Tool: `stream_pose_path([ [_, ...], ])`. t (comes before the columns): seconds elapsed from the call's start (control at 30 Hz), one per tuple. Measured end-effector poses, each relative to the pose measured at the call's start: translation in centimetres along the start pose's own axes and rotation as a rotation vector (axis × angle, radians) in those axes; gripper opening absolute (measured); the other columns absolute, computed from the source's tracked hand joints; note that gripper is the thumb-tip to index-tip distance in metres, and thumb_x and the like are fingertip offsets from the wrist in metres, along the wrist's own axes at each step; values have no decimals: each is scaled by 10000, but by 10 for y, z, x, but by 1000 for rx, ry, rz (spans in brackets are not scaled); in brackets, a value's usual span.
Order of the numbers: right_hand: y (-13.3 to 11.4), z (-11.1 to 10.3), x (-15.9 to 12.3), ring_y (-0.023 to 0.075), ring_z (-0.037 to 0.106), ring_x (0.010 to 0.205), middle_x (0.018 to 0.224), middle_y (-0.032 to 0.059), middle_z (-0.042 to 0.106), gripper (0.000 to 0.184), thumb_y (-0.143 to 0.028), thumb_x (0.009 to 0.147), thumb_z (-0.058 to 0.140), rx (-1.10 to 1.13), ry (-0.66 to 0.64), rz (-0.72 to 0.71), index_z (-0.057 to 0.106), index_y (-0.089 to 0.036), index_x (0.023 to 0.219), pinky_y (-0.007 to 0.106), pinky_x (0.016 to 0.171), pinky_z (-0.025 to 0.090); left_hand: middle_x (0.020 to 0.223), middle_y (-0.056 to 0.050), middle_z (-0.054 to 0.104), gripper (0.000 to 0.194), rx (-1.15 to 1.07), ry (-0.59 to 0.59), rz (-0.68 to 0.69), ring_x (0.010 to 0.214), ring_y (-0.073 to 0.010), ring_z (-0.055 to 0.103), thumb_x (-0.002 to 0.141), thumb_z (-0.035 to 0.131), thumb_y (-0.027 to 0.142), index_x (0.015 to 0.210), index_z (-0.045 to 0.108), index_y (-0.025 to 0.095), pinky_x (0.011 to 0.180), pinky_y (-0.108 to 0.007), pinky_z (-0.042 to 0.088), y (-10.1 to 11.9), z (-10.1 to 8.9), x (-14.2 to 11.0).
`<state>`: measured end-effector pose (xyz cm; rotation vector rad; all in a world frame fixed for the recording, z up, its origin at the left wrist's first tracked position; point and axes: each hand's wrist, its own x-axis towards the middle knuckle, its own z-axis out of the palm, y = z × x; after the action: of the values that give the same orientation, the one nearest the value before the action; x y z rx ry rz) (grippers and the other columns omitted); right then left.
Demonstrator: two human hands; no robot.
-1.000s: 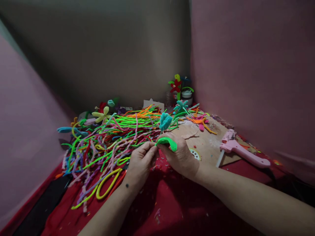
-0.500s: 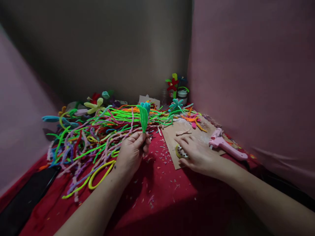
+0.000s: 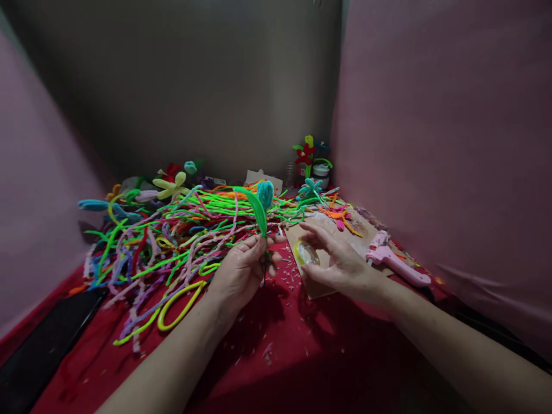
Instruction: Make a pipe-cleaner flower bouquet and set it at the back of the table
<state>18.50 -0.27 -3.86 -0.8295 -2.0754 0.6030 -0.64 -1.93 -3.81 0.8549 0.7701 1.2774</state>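
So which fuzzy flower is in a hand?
The closed teal flower with the green leaf, in the left hand; the others, like the open teal flower, sit farther back, unheld.

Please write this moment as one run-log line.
left hand: holds teal fuzzy flower and green fuzzy leaf | right hand: holds round yellow-rimmed roll | nearby: pink plastic glue gun

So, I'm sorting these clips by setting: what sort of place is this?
Probably a small craft corner: a heap of fuzzy coloured stems, a pink glue gun to the right, and a fuzzy blue flower with a green leaf in the left hand.
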Motion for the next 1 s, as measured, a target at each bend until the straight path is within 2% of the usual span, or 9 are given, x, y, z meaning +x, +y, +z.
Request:
stream_pose_path([
  [0.17,-7,12,9,185,558,992,1104,112,553,608,-175,722,537,80,-23,-22,345,-132,1298,330,849,478,631,-39,624,119,-91,-10,-14,482,-92,554,727,660,209,769,608,111,382,-156,420,4,0,-2],
  [0.27,-11,15,14,184,543,1026,1129,108,544,625,-156,718,524,76,-32,-68,328,-157,1311,340,894,457,614,-41,634,124,-103,-19,-15,451,-90,554,748,639,222,806,623,113,395,-162,435,2,-6,-1],
  [0.4,-14,15,19,185,554,1002,1132,101,542,654,-124,692,512,65,-98,-49,332,-192,1317,344,873,470,672,-64,672,140,-115,0,-13,505,-99,602,732,667,228,792,642,104,471,-173,489,1,-11,1],
  [0.53,-14,12,28,187,539,1015,1124,97,543,653,-90,666,496,67,-144,-61,369,-183,1299,335,863,467,705,-56,675,131,-103,42,72,615,-119,650,685,714,197,722,648,91,578,-179,533,6,-11,3],
  [0.67,-10,10,43,174,529,1000,1145,78,542,635,-96,652,481,216,-223,-69,413,-192,1276,327,849,449,683,-33,663,91,-142,83,108,617,-111,651,691,707,169,718,649,104,603,-180,539,11,-10,1],
  [0.73,-5,9,50,168,529,966,1122,60,557,573,-104,641,483,320,-272,-18,491,-203,1206,324,820,441,680,-30,661,73,-176,110,104,621,-111,650,700,698,160,717,647,111,610,-185,541,12,-10,0],
  [0.83,3,9,56,166,524,910,999,39,599,401,-102,634,462,390,-339,72,614,-185,996,313,785,415,690,-33,655,60,-192,123,118,637,-116,647,707,689,153,710,643,113,625,-198,546,12,-10,1],
  [0.9,7,12,57,154,514,827,869,25,599,298,-111,638,445,398,-358,107,633,-168,861,292,727,401,690,-40,653,51,-185,120,112,633,-116,644,716,678,143,706,643,107,611,-194,547,11,-10,3],
  [1.0,8,21,55,117,442,633,679,-6,514,144,-206,712,470,409,-327,176,603,-153,734,257,591,355,671,-30,652,46,-206,154,108,606,-98,641,742,635,93,699,643,106,602,-177,546,9,-11,7],
])
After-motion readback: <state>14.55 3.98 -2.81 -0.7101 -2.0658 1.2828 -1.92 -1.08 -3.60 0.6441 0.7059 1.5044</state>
